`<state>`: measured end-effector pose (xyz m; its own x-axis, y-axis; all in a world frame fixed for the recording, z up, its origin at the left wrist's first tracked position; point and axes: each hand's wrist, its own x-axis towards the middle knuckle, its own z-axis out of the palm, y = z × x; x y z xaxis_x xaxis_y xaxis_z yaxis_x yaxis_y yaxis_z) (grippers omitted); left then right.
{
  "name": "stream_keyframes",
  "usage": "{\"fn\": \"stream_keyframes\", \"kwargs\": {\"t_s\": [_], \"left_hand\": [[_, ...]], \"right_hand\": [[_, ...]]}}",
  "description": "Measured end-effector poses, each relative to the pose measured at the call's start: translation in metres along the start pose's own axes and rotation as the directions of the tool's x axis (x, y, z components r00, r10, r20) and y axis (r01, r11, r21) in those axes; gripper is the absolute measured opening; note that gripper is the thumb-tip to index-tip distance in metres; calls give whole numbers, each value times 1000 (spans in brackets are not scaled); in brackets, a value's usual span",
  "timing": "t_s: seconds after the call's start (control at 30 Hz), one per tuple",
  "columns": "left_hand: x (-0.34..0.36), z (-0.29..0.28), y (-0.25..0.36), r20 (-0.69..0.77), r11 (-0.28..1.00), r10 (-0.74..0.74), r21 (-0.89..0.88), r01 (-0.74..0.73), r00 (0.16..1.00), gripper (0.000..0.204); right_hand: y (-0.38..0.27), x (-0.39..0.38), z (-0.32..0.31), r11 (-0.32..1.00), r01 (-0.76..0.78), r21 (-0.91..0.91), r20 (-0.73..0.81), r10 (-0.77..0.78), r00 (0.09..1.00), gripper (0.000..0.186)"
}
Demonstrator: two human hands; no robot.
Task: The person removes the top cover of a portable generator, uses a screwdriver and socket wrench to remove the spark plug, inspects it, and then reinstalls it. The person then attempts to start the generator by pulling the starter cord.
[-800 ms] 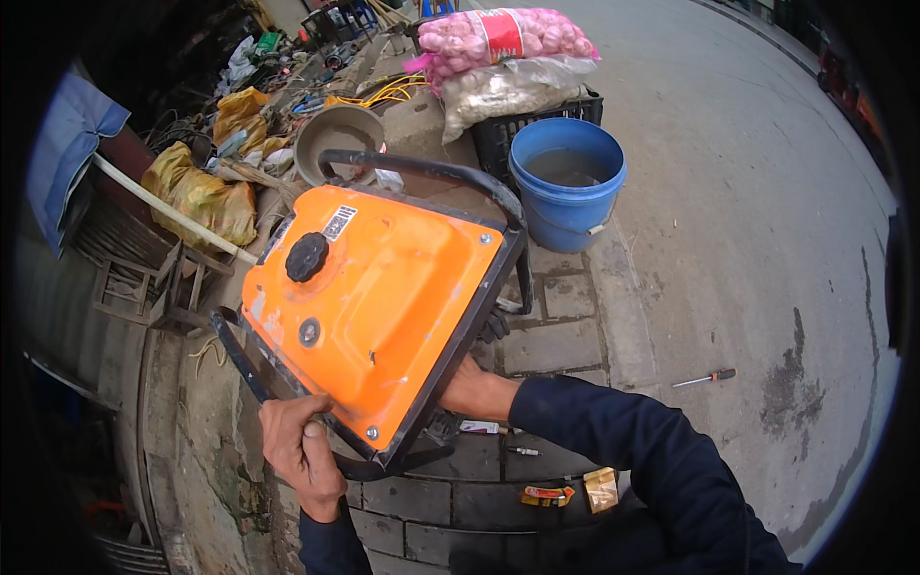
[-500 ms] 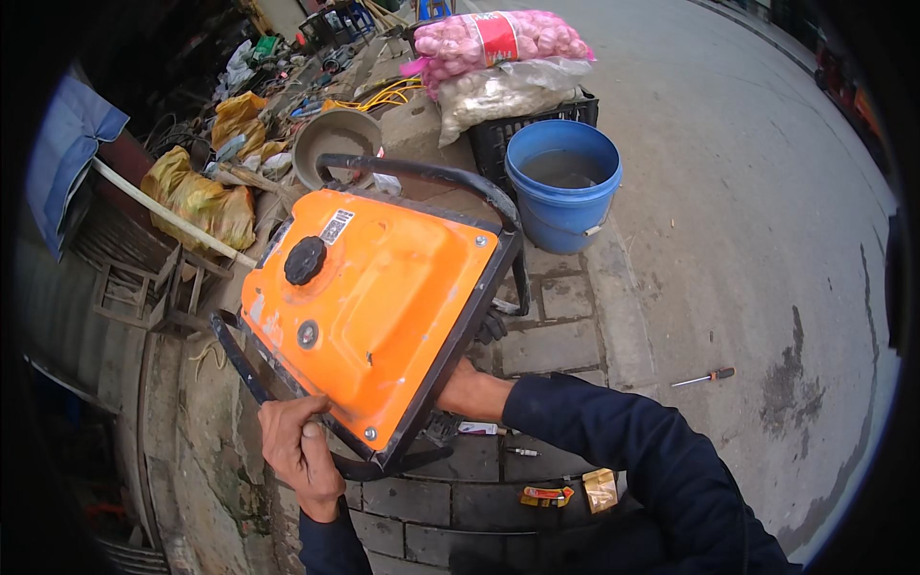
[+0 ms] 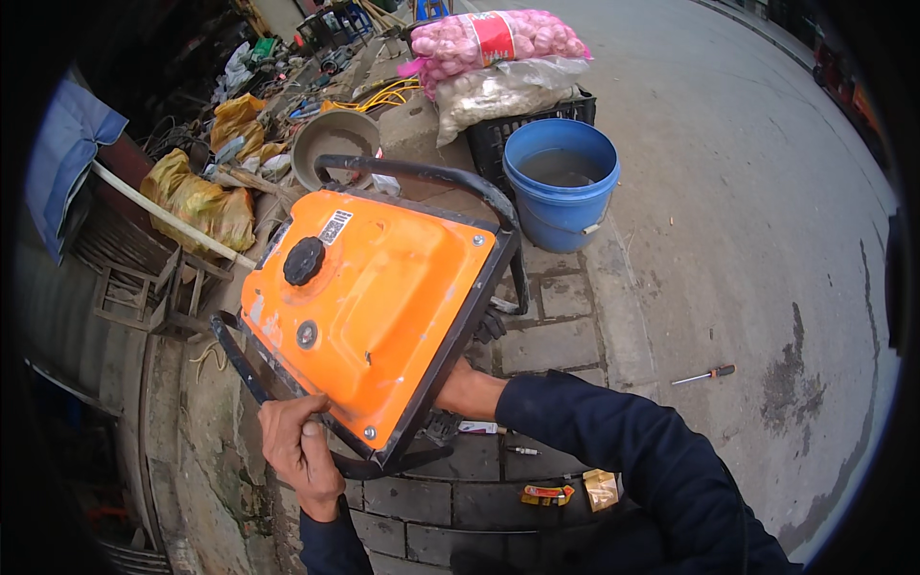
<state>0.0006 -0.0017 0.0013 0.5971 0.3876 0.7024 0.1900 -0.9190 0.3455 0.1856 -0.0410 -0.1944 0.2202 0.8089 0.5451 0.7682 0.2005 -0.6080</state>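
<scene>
Orange-topped machine [image 3: 398,273] hides most of the right hand [image 3: 464,388].

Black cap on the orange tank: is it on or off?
On: the black cap sits on the orange tank, no open hole showing; tightness unclear.

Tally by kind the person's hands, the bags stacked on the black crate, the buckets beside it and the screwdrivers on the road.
Hands: 2 (left hand, right hand)
Bags: 2 (pink bag, white bag)
Blue bucket: 1
Screwdriver: 1
Total: 6
</scene>
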Motion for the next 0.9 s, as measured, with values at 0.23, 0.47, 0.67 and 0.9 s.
{"fn": "stream_keyframes", "kwargs": {"t_s": [0.23, 0.47, 0.67, 0.9], "left_hand": [[1, 0, -2, -6, 1000, 19, -7, -19, 1000, 30], [0, 0, -3, -3, 1000, 9, 7, -9, 1000, 31], [0, 1, -1, -1, 1000, -5, -1, 5, 1000, 30], [-1, -3, -3, 26, 1000, -4, 7, 3, 1000, 32]], "right_hand": [[1, -7, -7, 977, 15, -212, 72, 0, 997, 51], [0, -3, -18, 996, 55, -74, 14, -54, 998, 49], [-6, 0, -18, 997, -68, 26, 93, 65, 993, 48], [0, -3, -15, 993, 32, -111, 67, -24, 997, 47]]}}
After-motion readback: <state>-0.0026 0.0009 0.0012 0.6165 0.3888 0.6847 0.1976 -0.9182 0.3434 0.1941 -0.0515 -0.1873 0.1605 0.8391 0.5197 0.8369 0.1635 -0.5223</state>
